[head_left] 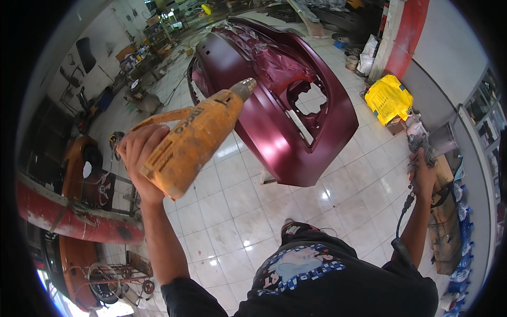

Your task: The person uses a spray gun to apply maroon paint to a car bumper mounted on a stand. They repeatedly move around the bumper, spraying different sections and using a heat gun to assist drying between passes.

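My left hand (145,153) is wrapped round the handle of a worn orange heat gun (195,142), raised in front of me. Its metal nozzle points up and to the right, toward a car bumper (301,153). The bumper is satin dark red, with crumpled masking film (280,71) over its far part and a round opening at the right. Out at the right, my right hand (424,177) is closed on a grey metal spray gun (421,145), partly hidden by the fingers. An air hose (405,203) runs down from its handle beside my forearm.
Pale tiles (227,232) cover the floor. A yellow bag (389,99) stands by a red and white pillar (406,42) at the right. To the left are a red pipe-like post (79,214), an orange car (76,253) and a hand cart (119,277). Cluttered benches (153,47) line the back.
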Motion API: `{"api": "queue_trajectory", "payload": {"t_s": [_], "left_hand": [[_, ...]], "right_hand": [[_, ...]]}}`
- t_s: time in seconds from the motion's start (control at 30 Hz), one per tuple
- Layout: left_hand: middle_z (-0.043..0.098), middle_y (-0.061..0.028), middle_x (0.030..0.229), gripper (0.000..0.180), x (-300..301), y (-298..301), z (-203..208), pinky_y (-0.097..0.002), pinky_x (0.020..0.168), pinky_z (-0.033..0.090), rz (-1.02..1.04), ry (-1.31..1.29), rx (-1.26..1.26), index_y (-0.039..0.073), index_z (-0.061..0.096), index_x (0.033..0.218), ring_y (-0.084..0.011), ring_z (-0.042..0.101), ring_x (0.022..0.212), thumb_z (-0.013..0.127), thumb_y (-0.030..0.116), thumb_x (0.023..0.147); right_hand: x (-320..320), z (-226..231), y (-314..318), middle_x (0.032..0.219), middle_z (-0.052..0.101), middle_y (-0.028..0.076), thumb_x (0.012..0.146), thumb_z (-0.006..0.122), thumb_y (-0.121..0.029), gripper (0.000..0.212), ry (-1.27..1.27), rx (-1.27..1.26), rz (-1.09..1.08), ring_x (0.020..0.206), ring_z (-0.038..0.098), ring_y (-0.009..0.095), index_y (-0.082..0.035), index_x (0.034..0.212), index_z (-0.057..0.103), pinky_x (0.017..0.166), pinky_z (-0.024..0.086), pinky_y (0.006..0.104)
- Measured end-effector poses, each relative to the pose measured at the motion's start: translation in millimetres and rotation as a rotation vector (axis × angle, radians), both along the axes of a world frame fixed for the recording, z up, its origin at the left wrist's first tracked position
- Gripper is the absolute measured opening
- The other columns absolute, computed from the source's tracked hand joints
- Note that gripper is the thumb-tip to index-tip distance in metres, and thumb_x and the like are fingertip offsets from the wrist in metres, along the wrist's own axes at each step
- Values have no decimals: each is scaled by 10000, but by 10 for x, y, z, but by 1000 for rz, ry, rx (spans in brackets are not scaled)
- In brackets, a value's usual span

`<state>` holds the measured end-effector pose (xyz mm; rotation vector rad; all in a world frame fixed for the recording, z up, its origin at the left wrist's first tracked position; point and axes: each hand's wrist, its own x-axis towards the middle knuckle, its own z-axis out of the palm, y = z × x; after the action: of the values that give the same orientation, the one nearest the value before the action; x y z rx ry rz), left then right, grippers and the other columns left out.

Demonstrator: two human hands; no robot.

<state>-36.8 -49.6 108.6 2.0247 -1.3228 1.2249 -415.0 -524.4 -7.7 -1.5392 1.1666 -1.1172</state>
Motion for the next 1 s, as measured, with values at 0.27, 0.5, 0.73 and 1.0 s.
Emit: {"api": "queue_trajectory", "payload": {"t_s": [0.27, 0.5, 0.73, 1.0], "left_hand": [[704, -52, 1052, 313, 751, 17, -235, -427, 1001, 379, -92, 36, -54, 78, 719, 1070, -248, 642, 1046, 687, 255, 813], [718, -19, 1003, 295, 1656, -76, -434, -384, 934, 414, -274, 27, -57, 117, 752, 1009, -208, 667, 983, 712, 240, 744], [740, -21, 983, 394, 2517, 24, -772, -350, 788, 514, -514, 107, -91, 125, 753, 1043, -189, 707, 859, 763, 365, 731], [723, -23, 996, 446, 2953, 55, -976, -396, 830, 513, -706, 281, -208, 137, 745, 1092, -235, 692, 881, 772, 377, 717]], "right_hand": [[841, -74, 413, 862, 703, 82, 993, 661, -374, 371, 3, 68, -92, 421, 478, 105, -22, 1107, 637, 358, 370, 253], [1146, 121, 1253, 796, 698, 98, 991, 670, -323, 328, -21, -70, -270, 385, 480, 123, 0, 1025, 621, 344, 376, 268], [1357, -157, 3032, 782, 683, 103, 959, 704, -378, 388, 10, 49, -576, 393, 499, 142, -18, 1073, 615, 337, 364, 297], [1452, -370, 4586, 821, 682, 108, 965, 685, -430, 444, 73, 143, -770, 395, 497, 131, -6, 1083, 626, 333, 359, 279]]}}
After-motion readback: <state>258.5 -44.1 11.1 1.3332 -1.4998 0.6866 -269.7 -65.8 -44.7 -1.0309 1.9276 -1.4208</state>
